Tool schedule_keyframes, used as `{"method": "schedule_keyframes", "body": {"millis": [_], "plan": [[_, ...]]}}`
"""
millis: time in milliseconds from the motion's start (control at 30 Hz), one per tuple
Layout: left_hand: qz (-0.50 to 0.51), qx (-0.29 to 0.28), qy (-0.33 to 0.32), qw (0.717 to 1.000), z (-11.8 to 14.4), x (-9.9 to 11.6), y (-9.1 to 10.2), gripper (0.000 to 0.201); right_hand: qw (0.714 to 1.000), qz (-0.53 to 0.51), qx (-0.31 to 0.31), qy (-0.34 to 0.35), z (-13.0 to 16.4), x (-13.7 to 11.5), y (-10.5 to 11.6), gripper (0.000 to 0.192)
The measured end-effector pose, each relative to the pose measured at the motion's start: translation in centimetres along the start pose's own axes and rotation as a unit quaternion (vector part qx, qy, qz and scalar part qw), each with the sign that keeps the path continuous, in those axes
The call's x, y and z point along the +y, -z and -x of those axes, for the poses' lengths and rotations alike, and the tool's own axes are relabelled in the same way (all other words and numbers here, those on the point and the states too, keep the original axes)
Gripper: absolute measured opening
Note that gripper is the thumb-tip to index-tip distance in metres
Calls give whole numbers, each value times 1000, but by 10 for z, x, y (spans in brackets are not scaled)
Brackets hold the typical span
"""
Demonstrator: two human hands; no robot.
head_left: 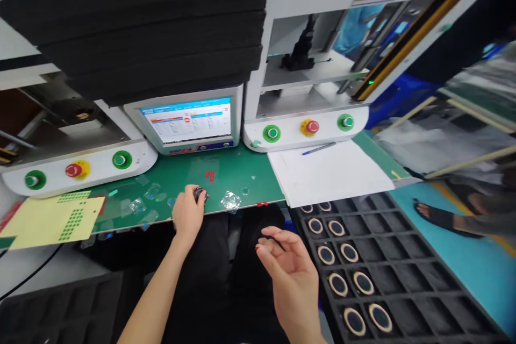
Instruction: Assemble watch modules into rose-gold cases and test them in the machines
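Observation:
My left hand rests at the front edge of the green bench, its fingers closed around a small dark round part. Part of that piece is hidden by the fingers. In front of my body, my right hand is raised with the palm up and fingers curled. At its thumb and fingertip sits a tiny red sticker. More red stickers lie on the bench just beyond my left hand. Clear crumpled film lies between the hands at the bench edge.
At right a black compartment tray holds several dark discs with pale rims. White paper carries a pen. Yellow sheets with green dots lie left. Behind are a screen and press machines with buttons. A person's foot shows right.

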State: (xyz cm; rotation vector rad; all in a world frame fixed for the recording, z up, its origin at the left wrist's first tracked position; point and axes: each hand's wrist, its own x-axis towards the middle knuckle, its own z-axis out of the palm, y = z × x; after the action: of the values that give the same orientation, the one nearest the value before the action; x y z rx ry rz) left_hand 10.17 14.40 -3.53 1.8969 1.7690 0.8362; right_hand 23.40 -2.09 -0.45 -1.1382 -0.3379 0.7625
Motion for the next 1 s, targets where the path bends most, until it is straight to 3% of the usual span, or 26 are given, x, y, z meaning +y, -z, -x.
{"method": "schedule_keyframes", "body": {"millis": [133,233,333,400,467,533,767,1000], "plan": [[-9,28,-52,998,-5,-8,1,17,993,41,23,110,-5,-7,5,23],[9,28,-94,995,6,0,9,20,974,90,16,206,-4,-11,5,25],[93,-45,-150,983,39,26,27,16,945,123,-14,303,-1,-13,3,36],[219,-124,-179,951,64,45,40,15,926,147,-39,344,1,-13,2,43],[297,-165,-195,920,86,60,50,13,911,174,-69,367,4,-12,3,48],[320,-164,-207,910,100,67,54,15,903,191,-96,372,7,-12,4,51],[281,-72,-248,924,118,68,53,11,898,199,-124,373,15,-13,10,55],[283,-62,-259,921,121,69,60,6,876,227,-106,412,19,-13,12,55]]}}
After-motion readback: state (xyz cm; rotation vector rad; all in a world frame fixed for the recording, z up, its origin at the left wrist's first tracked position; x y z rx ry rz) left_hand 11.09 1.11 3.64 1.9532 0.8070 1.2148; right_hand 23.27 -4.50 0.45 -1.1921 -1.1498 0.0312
